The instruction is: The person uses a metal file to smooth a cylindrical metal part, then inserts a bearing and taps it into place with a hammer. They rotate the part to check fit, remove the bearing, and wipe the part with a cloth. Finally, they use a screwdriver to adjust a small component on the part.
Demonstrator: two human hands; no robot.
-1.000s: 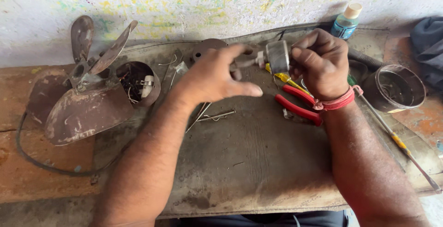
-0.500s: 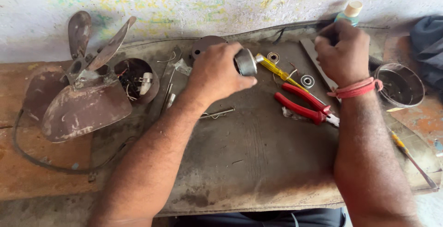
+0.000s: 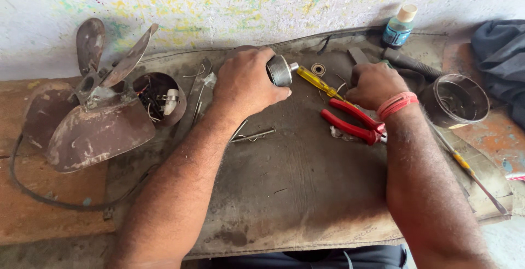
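Observation:
My left hand grips a round grey metal motor part with a short shaft, held just above the dirty mat. My right hand, with red bands on the wrist, rests fisted on the mat beside a yellow-handled screwdriver; what its fingers close on is hidden. Red-handled pliers lie just below that hand. A small bearing ring lies near the motor part.
A rusty fan blade assembly and a motor housing with wires sit at left. A round metal cup, a small blue bottle, dark cloth, a second screwdriver and loose metal rods are around.
My right hand let go of the motor part, reached back toward the bottle, then came down onto the mat by the pliers. My left hand kept the part and shifted slightly left.

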